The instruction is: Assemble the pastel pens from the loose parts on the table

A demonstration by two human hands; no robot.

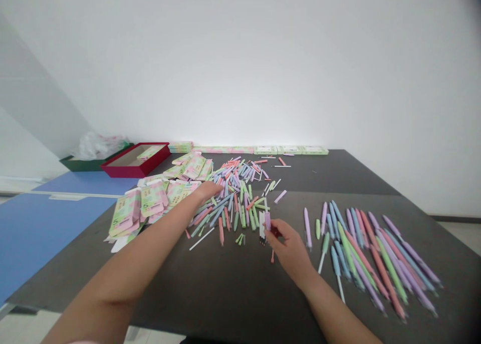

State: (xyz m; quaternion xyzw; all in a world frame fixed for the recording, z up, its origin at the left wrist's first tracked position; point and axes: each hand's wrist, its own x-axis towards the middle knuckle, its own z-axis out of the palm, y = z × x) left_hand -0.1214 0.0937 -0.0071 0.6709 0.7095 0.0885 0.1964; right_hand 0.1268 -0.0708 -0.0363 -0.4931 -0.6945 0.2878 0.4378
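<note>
My left hand [211,189] reaches over the table to the left side of a heap of loose pen parts [240,171] in purple, blue, green and coral. Its fingertips are hidden among the parts, so their grip does not show. Nearer to me, my right hand [287,246] pinches a short purple pen barrel [267,220] upright, with a thin white refill above it. Just left of those fingers lie several white refills [262,225] with dark tips. Small green pieces [239,239] and a coral piece [272,256] are on the tabletop close by.
Several assembled-looking pens [376,254] are spread at the right, some with white refills sticking out. Printed pink-green packets [154,199] pile up at the left. Behind them stand a red tray [150,171] and a green tray [80,164] with plastic bags. Flat boxes [289,150] line the wall.
</note>
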